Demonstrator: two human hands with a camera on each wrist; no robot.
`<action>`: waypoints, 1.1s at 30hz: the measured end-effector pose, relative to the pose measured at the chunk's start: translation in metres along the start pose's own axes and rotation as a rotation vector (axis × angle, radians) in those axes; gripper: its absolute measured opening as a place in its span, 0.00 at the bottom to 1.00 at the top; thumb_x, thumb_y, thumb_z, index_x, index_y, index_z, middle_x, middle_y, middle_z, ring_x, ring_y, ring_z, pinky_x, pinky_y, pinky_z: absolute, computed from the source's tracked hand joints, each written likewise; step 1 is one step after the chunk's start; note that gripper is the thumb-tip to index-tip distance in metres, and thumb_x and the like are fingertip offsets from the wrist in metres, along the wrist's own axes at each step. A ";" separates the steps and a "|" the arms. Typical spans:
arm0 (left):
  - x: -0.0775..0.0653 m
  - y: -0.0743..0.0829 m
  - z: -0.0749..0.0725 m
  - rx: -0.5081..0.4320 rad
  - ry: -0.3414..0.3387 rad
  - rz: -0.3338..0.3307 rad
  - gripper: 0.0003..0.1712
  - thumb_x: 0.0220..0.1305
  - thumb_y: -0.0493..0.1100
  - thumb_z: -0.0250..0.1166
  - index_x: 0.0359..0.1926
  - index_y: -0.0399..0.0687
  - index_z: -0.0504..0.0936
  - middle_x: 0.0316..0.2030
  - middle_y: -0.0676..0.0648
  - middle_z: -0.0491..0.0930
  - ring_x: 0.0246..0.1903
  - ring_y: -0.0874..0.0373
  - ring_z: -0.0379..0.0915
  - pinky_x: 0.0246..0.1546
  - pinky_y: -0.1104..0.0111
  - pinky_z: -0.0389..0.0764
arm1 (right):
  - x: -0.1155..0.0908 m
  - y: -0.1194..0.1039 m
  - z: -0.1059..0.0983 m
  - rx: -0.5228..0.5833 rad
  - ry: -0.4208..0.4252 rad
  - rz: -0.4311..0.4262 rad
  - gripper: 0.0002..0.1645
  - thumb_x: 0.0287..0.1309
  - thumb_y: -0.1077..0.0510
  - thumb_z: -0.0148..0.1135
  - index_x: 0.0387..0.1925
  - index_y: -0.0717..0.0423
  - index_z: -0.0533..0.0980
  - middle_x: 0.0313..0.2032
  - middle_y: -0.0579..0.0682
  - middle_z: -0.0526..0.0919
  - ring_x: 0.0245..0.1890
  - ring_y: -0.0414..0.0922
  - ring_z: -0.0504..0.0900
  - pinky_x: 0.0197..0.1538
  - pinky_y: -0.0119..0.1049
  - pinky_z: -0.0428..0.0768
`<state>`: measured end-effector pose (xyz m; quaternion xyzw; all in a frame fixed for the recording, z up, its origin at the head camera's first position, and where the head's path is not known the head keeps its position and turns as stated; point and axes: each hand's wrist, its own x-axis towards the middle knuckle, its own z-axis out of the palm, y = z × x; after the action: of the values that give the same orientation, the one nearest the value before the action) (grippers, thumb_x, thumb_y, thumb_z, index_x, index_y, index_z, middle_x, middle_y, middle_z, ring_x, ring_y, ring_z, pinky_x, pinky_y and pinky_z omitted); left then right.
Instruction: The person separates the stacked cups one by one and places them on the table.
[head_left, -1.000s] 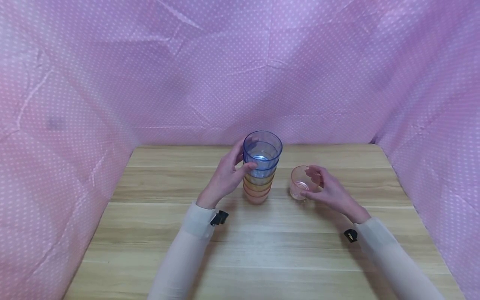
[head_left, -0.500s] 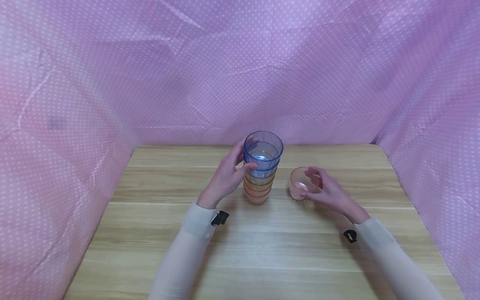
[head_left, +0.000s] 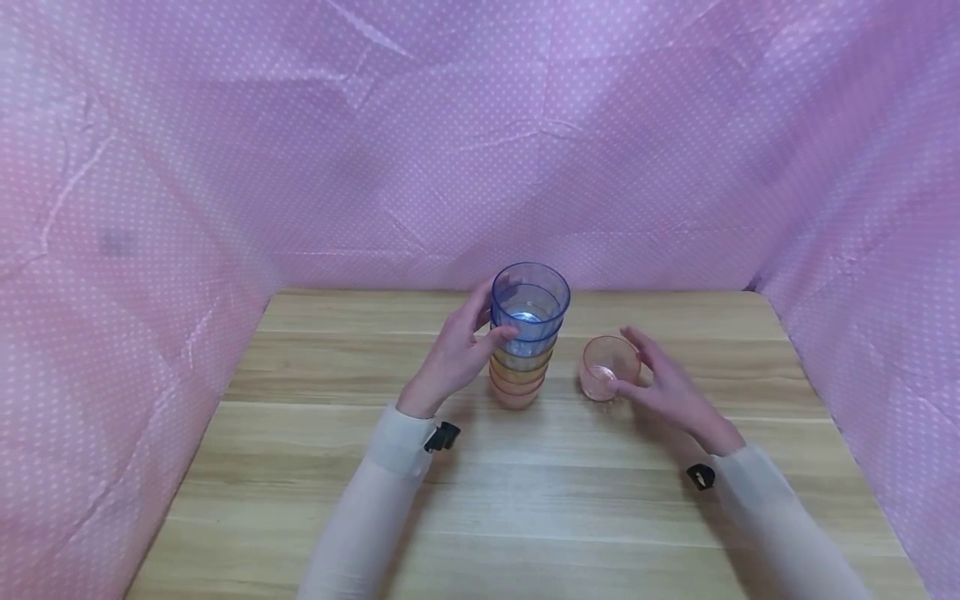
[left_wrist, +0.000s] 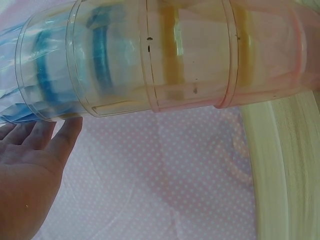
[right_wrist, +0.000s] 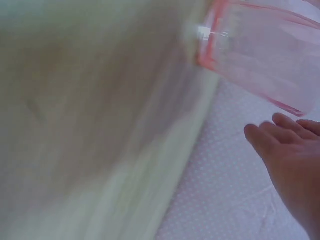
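A tall stack of clear tinted cups (head_left: 519, 367) stands upright on the table, blue at the top, yellow in the middle and pink at the bottom. My left hand (head_left: 452, 357) grips its blue upper part, thumb in front and fingers behind. The left wrist view shows those fingertips (left_wrist: 74, 127) at the side of the blue cups (left_wrist: 47, 70). To the right of the stack a single pink cup (head_left: 600, 358) sits upright. Around it my right hand (head_left: 675, 396) is spread; the right wrist view shows its fingers (right_wrist: 260, 137) apart from the cup wall.
The wooden table (head_left: 517, 508) has its back edge close behind the stack. Pink dotted cloth (head_left: 420, 150) hangs at the back and on both sides. A black clip (head_left: 442, 437) is on the left sleeve, another black piece (head_left: 701, 477) by the right sleeve.
My right fingers have loosened and drawn away from the pink cup, which stays on the table. My left hand keeps its grip on the stack.
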<state>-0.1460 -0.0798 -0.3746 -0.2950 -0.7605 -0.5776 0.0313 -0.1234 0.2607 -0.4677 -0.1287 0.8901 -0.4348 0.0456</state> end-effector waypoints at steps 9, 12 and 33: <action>0.000 -0.001 0.000 -0.011 0.003 0.013 0.53 0.63 0.73 0.57 0.77 0.43 0.61 0.73 0.42 0.69 0.69 0.47 0.69 0.72 0.58 0.71 | -0.002 -0.029 -0.008 0.133 0.204 -0.126 0.42 0.69 0.59 0.67 0.79 0.53 0.60 0.77 0.54 0.64 0.73 0.67 0.64 0.77 0.34 0.64; 0.000 -0.002 0.000 -0.016 0.004 0.015 0.53 0.63 0.73 0.57 0.78 0.43 0.61 0.73 0.40 0.68 0.70 0.47 0.69 0.72 0.57 0.71 | 0.000 -0.042 -0.007 0.188 0.244 -0.159 0.40 0.69 0.62 0.65 0.78 0.53 0.62 0.76 0.52 0.66 0.73 0.62 0.65 0.73 0.21 0.63; -0.001 -0.002 0.000 -0.036 0.013 -0.034 0.54 0.61 0.75 0.57 0.78 0.47 0.61 0.72 0.43 0.70 0.69 0.46 0.69 0.71 0.52 0.72 | 0.025 -0.130 0.014 0.413 0.214 -0.482 0.46 0.65 0.60 0.72 0.78 0.59 0.60 0.76 0.55 0.66 0.75 0.52 0.64 0.78 0.39 0.63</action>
<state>-0.1462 -0.0804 -0.3770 -0.2789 -0.7546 -0.5936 0.0211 -0.1199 0.1673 -0.3737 -0.2770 0.7271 -0.6152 -0.1273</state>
